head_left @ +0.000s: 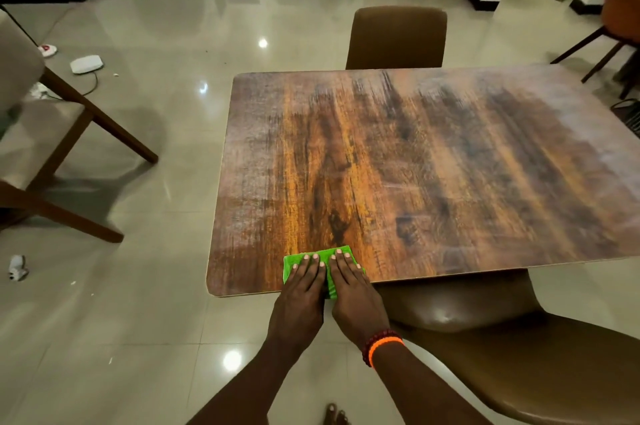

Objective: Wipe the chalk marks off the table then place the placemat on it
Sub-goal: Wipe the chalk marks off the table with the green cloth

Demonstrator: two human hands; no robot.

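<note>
Seen from above, a pale glossy tiled floor (145, 303) fills the left and top of the frame, mirroring ceiling lights as bright spots. Across the centre and right spreads a wood-grain table (433, 164) with rounded corners, its surface dark brown streaked with orange; a faint greyish haze lies over its far and right parts, though whether that is chalk or glare cannot be told. A brown padded chair (519, 355) sits at the lower right, its seat tucked partly under the table's near edge, and a second brown chair (396, 38) stands against the far edge at upper centre. At the left edge a beige chair (31, 133) with wooden legs stands apart from the table. Near the table's lower left corner, at the near edge, a folded green cloth (322, 254) lies flat on the wood. Both hands press on it side by side, fingers straight and close together, nothing gripped: the left hand (301, 293) covers the cloth's left half, the right hand (353, 293) its right half, fingertips pointing away across the table. An orange and dark beaded bracelet (382, 346) circles the right wrist. On the floor at upper left lies a small white device (86, 64) with a cord.
</note>
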